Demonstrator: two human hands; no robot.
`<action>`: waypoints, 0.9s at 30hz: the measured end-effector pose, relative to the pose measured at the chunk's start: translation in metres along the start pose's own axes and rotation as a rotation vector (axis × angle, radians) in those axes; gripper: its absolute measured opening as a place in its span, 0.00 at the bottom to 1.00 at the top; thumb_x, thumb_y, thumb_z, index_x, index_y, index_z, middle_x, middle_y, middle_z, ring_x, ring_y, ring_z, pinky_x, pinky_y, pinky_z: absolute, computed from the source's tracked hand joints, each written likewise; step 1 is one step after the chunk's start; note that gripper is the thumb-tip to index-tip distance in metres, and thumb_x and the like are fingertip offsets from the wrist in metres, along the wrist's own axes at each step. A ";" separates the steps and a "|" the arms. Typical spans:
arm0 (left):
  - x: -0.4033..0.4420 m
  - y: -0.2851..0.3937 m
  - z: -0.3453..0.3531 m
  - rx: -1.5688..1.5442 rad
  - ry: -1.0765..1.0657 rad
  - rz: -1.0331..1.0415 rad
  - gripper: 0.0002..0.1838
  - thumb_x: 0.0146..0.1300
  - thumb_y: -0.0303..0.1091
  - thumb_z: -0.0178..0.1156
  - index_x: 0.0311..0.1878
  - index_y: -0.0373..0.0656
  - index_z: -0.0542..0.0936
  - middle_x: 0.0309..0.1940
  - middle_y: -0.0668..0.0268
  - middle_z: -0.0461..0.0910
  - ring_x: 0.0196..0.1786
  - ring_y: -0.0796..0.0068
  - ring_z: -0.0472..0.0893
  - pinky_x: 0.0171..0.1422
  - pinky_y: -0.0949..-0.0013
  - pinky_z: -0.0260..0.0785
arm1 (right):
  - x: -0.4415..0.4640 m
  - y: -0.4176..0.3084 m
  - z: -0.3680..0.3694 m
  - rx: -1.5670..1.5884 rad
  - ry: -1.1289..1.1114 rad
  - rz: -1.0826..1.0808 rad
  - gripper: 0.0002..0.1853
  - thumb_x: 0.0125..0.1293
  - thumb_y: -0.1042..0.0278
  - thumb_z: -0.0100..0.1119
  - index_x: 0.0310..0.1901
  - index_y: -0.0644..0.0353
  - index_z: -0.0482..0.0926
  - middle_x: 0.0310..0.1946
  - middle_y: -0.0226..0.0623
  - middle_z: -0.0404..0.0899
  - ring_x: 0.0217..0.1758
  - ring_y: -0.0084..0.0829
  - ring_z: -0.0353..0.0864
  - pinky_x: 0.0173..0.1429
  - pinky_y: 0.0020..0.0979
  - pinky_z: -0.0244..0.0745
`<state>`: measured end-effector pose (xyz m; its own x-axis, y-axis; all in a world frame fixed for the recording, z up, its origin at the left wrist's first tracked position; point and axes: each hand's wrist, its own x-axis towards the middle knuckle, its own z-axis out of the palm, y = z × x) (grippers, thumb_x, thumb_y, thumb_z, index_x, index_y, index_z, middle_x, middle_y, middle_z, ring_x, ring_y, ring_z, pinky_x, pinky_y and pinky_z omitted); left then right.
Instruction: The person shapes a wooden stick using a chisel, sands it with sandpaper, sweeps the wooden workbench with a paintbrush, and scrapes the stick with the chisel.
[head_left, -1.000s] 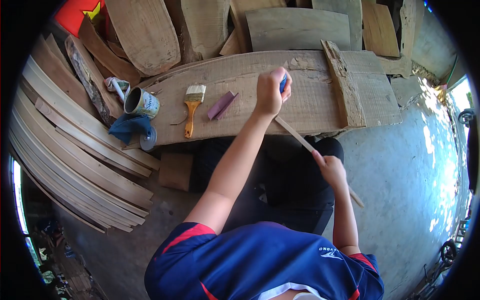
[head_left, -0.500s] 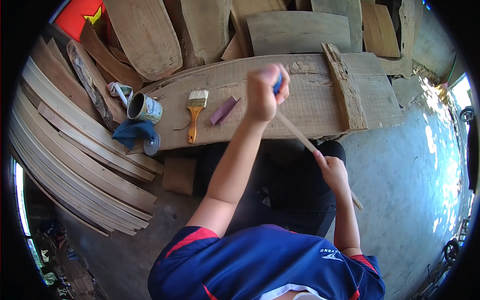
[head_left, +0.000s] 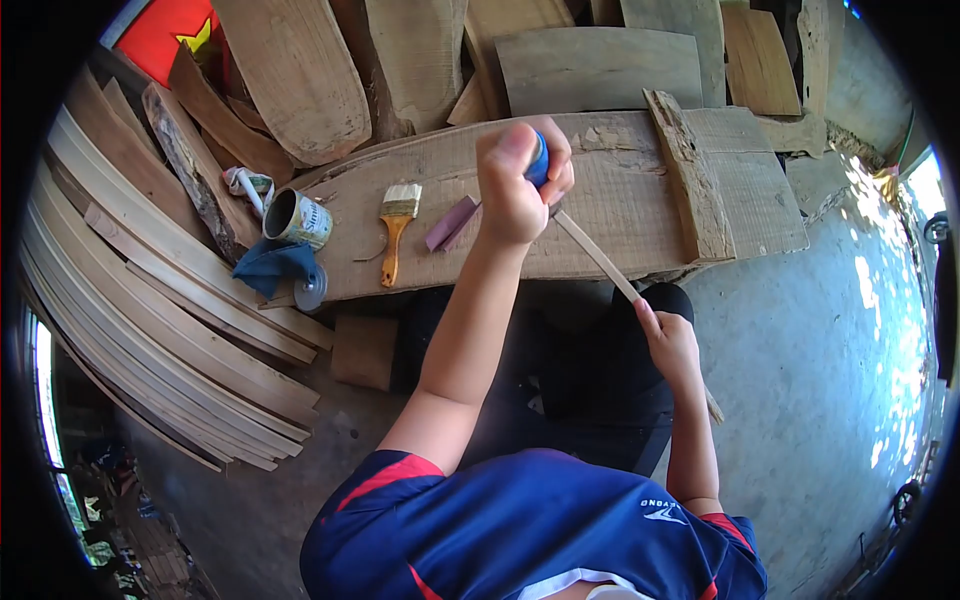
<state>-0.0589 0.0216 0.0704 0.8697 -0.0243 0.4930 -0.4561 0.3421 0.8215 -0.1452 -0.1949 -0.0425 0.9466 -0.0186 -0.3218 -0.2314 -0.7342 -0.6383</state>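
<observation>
My left hand (head_left: 520, 185) is a closed fist over the workbench, gripping a tool with a blue handle (head_left: 540, 160). Its working end is mostly hidden by the fist, so its kind is unclear. Just below the fist is the upper end of a thin wooden strip (head_left: 598, 255); whether the tool touches it I cannot tell. Lower right, my right hand (head_left: 672, 345) is closed around that strip, thumb along it, over my dark-clothed leg. The strip slants down to the right, its lower end showing past my wrist.
On the wooden slab bench (head_left: 600, 225) lie a paintbrush (head_left: 396, 235), folded purplish sandpaper (head_left: 453, 224), a tin can (head_left: 300, 220), a blue cloth (head_left: 272, 264) and a clear lid (head_left: 311, 287). A rough wood piece (head_left: 690, 180) crosses the right end. Long strips (head_left: 190, 330) are stacked left.
My left fist has shifted slightly left and lower with the blue-handled tool, and is less blurred. My right hand holds the strip in nearly the same place.
</observation>
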 end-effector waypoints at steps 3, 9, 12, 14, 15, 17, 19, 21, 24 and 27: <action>-0.011 -0.064 -0.009 0.151 0.097 -0.179 0.28 0.63 0.55 0.42 0.15 0.42 0.64 0.07 0.72 0.59 0.10 0.83 0.59 0.15 0.77 0.49 | 0.015 0.015 0.030 -0.147 -0.040 0.039 0.38 0.62 0.30 0.40 0.21 0.63 0.78 0.22 0.51 0.77 0.32 0.52 0.79 0.38 0.45 0.73; -0.010 -0.067 -0.017 0.022 0.055 -0.109 0.24 0.65 0.44 0.42 0.15 0.41 0.66 0.07 0.71 0.60 0.10 0.84 0.59 0.16 0.77 0.49 | 0.013 0.015 0.019 -0.150 -0.006 -0.004 0.37 0.61 0.30 0.41 0.22 0.63 0.78 0.21 0.51 0.77 0.31 0.51 0.79 0.37 0.44 0.72; 0.003 -0.021 0.000 0.026 0.103 -0.046 0.29 0.60 0.60 0.40 0.14 0.45 0.62 0.06 0.72 0.55 0.10 0.82 0.55 0.16 0.75 0.46 | 0.003 0.002 0.002 -0.096 -0.004 0.013 0.36 0.62 0.31 0.42 0.21 0.63 0.77 0.19 0.50 0.75 0.29 0.51 0.78 0.35 0.42 0.71; 0.005 0.008 0.008 0.034 0.036 -0.004 0.30 0.58 0.62 0.39 0.14 0.45 0.62 0.05 0.73 0.55 0.09 0.81 0.54 0.16 0.75 0.45 | -0.004 -0.005 -0.006 -0.056 0.000 0.009 0.36 0.62 0.31 0.43 0.20 0.63 0.76 0.18 0.50 0.75 0.28 0.51 0.77 0.34 0.42 0.71; 0.005 0.013 0.009 0.030 0.000 0.024 0.30 0.58 0.62 0.39 0.14 0.46 0.62 0.05 0.73 0.54 0.09 0.81 0.54 0.16 0.75 0.45 | -0.004 -0.006 -0.006 -0.056 -0.006 0.029 0.37 0.62 0.31 0.42 0.20 0.63 0.77 0.19 0.50 0.75 0.29 0.51 0.78 0.35 0.43 0.71; -0.004 -0.040 -0.002 0.117 0.069 -0.025 0.30 0.61 0.60 0.40 0.14 0.44 0.63 0.06 0.73 0.57 0.09 0.83 0.55 0.15 0.77 0.45 | 0.005 0.003 0.006 -0.107 -0.023 0.068 0.38 0.61 0.30 0.42 0.21 0.63 0.78 0.20 0.50 0.76 0.31 0.51 0.79 0.37 0.43 0.72; -0.015 -0.077 -0.021 0.064 0.033 -0.128 0.29 0.62 0.58 0.42 0.15 0.43 0.64 0.06 0.73 0.57 0.09 0.84 0.55 0.14 0.77 0.46 | 0.016 0.027 0.036 -0.151 -0.052 0.051 0.38 0.61 0.29 0.41 0.22 0.63 0.79 0.23 0.51 0.78 0.33 0.51 0.79 0.39 0.44 0.73; -0.013 -0.078 -0.024 -0.045 0.035 -0.130 0.25 0.64 0.48 0.43 0.15 0.41 0.65 0.07 0.72 0.59 0.10 0.84 0.59 0.15 0.77 0.49 | 0.017 0.027 0.036 -0.134 -0.025 0.032 0.39 0.61 0.29 0.40 0.21 0.64 0.78 0.23 0.52 0.77 0.33 0.52 0.79 0.39 0.44 0.73; -0.017 -0.074 -0.020 0.055 -0.015 -0.097 0.25 0.63 0.48 0.44 0.15 0.41 0.65 0.07 0.71 0.60 0.10 0.84 0.59 0.15 0.77 0.49 | 0.018 0.023 0.028 -0.127 -0.071 0.042 0.39 0.61 0.28 0.40 0.21 0.64 0.78 0.22 0.53 0.77 0.33 0.52 0.79 0.39 0.44 0.73; -0.013 -0.062 -0.009 0.074 -0.015 -0.105 0.27 0.62 0.53 0.43 0.15 0.42 0.65 0.07 0.72 0.59 0.10 0.83 0.58 0.16 0.77 0.48 | 0.010 0.020 0.021 -0.125 -0.011 0.024 0.38 0.62 0.30 0.41 0.20 0.65 0.77 0.20 0.52 0.76 0.30 0.52 0.78 0.37 0.43 0.72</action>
<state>-0.0403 0.0087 0.0105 0.9105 -0.0709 0.4073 -0.3761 0.2669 0.8873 -0.1455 -0.1951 -0.0732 0.9385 -0.0300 -0.3439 -0.2234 -0.8123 -0.5388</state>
